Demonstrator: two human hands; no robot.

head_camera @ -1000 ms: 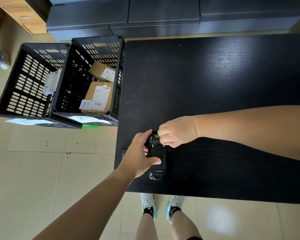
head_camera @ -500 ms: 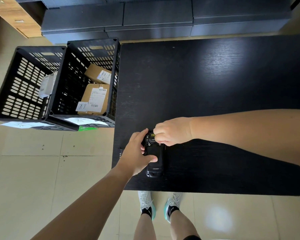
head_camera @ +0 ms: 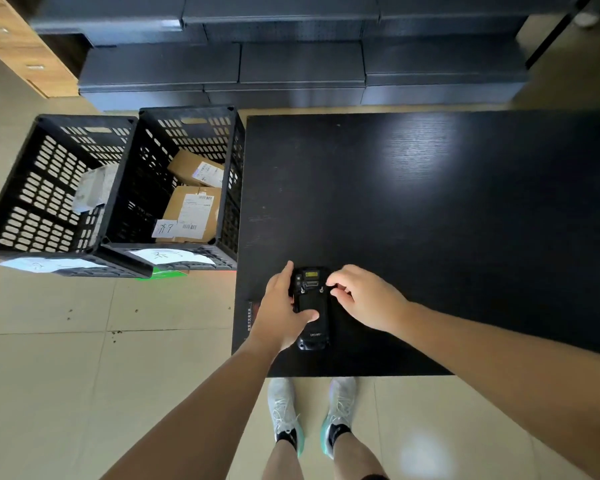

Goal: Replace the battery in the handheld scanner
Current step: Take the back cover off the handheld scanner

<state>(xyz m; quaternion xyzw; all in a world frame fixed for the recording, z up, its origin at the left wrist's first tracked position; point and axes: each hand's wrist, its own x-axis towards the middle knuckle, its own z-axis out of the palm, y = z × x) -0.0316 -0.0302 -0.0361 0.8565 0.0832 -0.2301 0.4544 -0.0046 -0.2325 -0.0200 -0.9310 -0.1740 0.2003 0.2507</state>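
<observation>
The handheld scanner (head_camera: 310, 308) is laid back-side up on the black desk (head_camera: 430, 209), near its front-left corner. It is steadied by the left hand (head_camera: 281, 315): the grip is closed around the scanner's left edge, with the thumb pressed across the rear cover. The right hand (head_camera: 362, 297) is positioned just beside the scanner's upper right edge, fingers curled and pinched together; whether anything small is held in that grip cannot be determined, and contact with the scanner cannot be confirmed. Two small fasteners are visible near the top of the rear cover, which appears to be in place.

Probable step: release of the battery cover.

Hazards are judged as follows. The scanner is placed close to the desk edge, so it could be pushed off onto the floor if lateral force is applied while the left grip is relaxed. A loosened fastener could be lost against the dark surface. No replacement battery is visible on the desk.
</observation>
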